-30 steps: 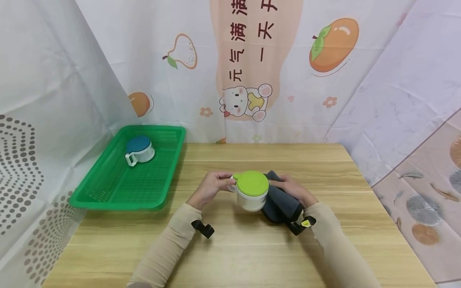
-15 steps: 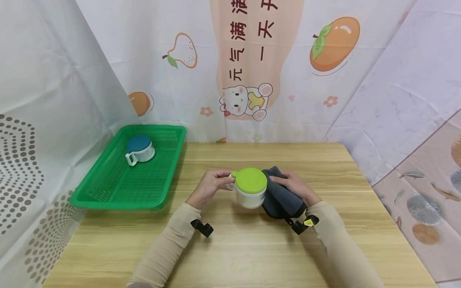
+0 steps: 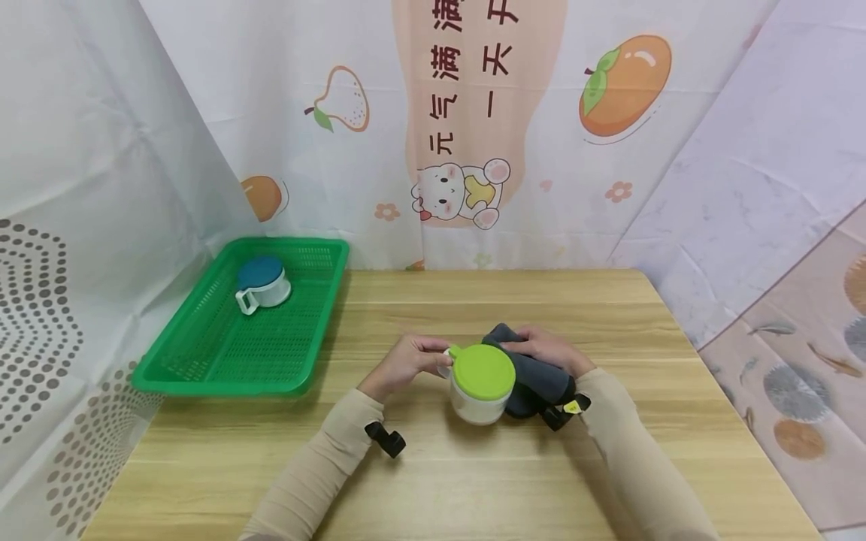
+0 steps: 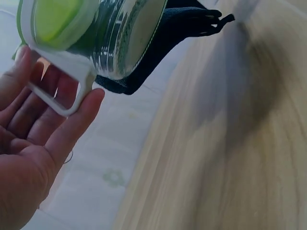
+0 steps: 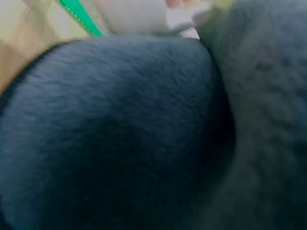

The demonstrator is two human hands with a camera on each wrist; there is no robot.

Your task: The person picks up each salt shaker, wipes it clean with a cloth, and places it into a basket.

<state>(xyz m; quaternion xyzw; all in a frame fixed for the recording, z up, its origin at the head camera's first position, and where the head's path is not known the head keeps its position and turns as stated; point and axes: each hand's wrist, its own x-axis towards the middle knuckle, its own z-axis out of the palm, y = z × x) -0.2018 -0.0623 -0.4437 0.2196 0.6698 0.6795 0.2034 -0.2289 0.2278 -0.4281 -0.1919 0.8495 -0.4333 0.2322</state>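
My left hand [image 3: 404, 367] holds a lidded jar [image 3: 479, 406] by its white side handle, above the table. The jar's round lid [image 3: 484, 372] is bright green with a small tab. In the left wrist view the thumb and fingers of the left hand [image 4: 38, 139] pinch the handle [image 4: 53, 98], and the jar [image 4: 112, 36] looks see-through. My right hand [image 3: 546, 349] grips a dark grey cloth [image 3: 537, 379] against the jar's right side. Fuzzy grey cloth [image 5: 115, 124] fills most of the right wrist view, hiding the right fingers there.
A green plastic basket [image 3: 314, 353] stands at the left. Inside it lies another white jar [image 3: 274, 291] with a blue lid [image 3: 260, 272] and a handle. A printed curtain [image 3: 365, 173] hangs behind the wooden table [image 3: 433, 481].
The jar and left hand have moved slightly toward me and to the right, and the lid now faces the camera more. The right hand stays on the cloth, beside the jar.
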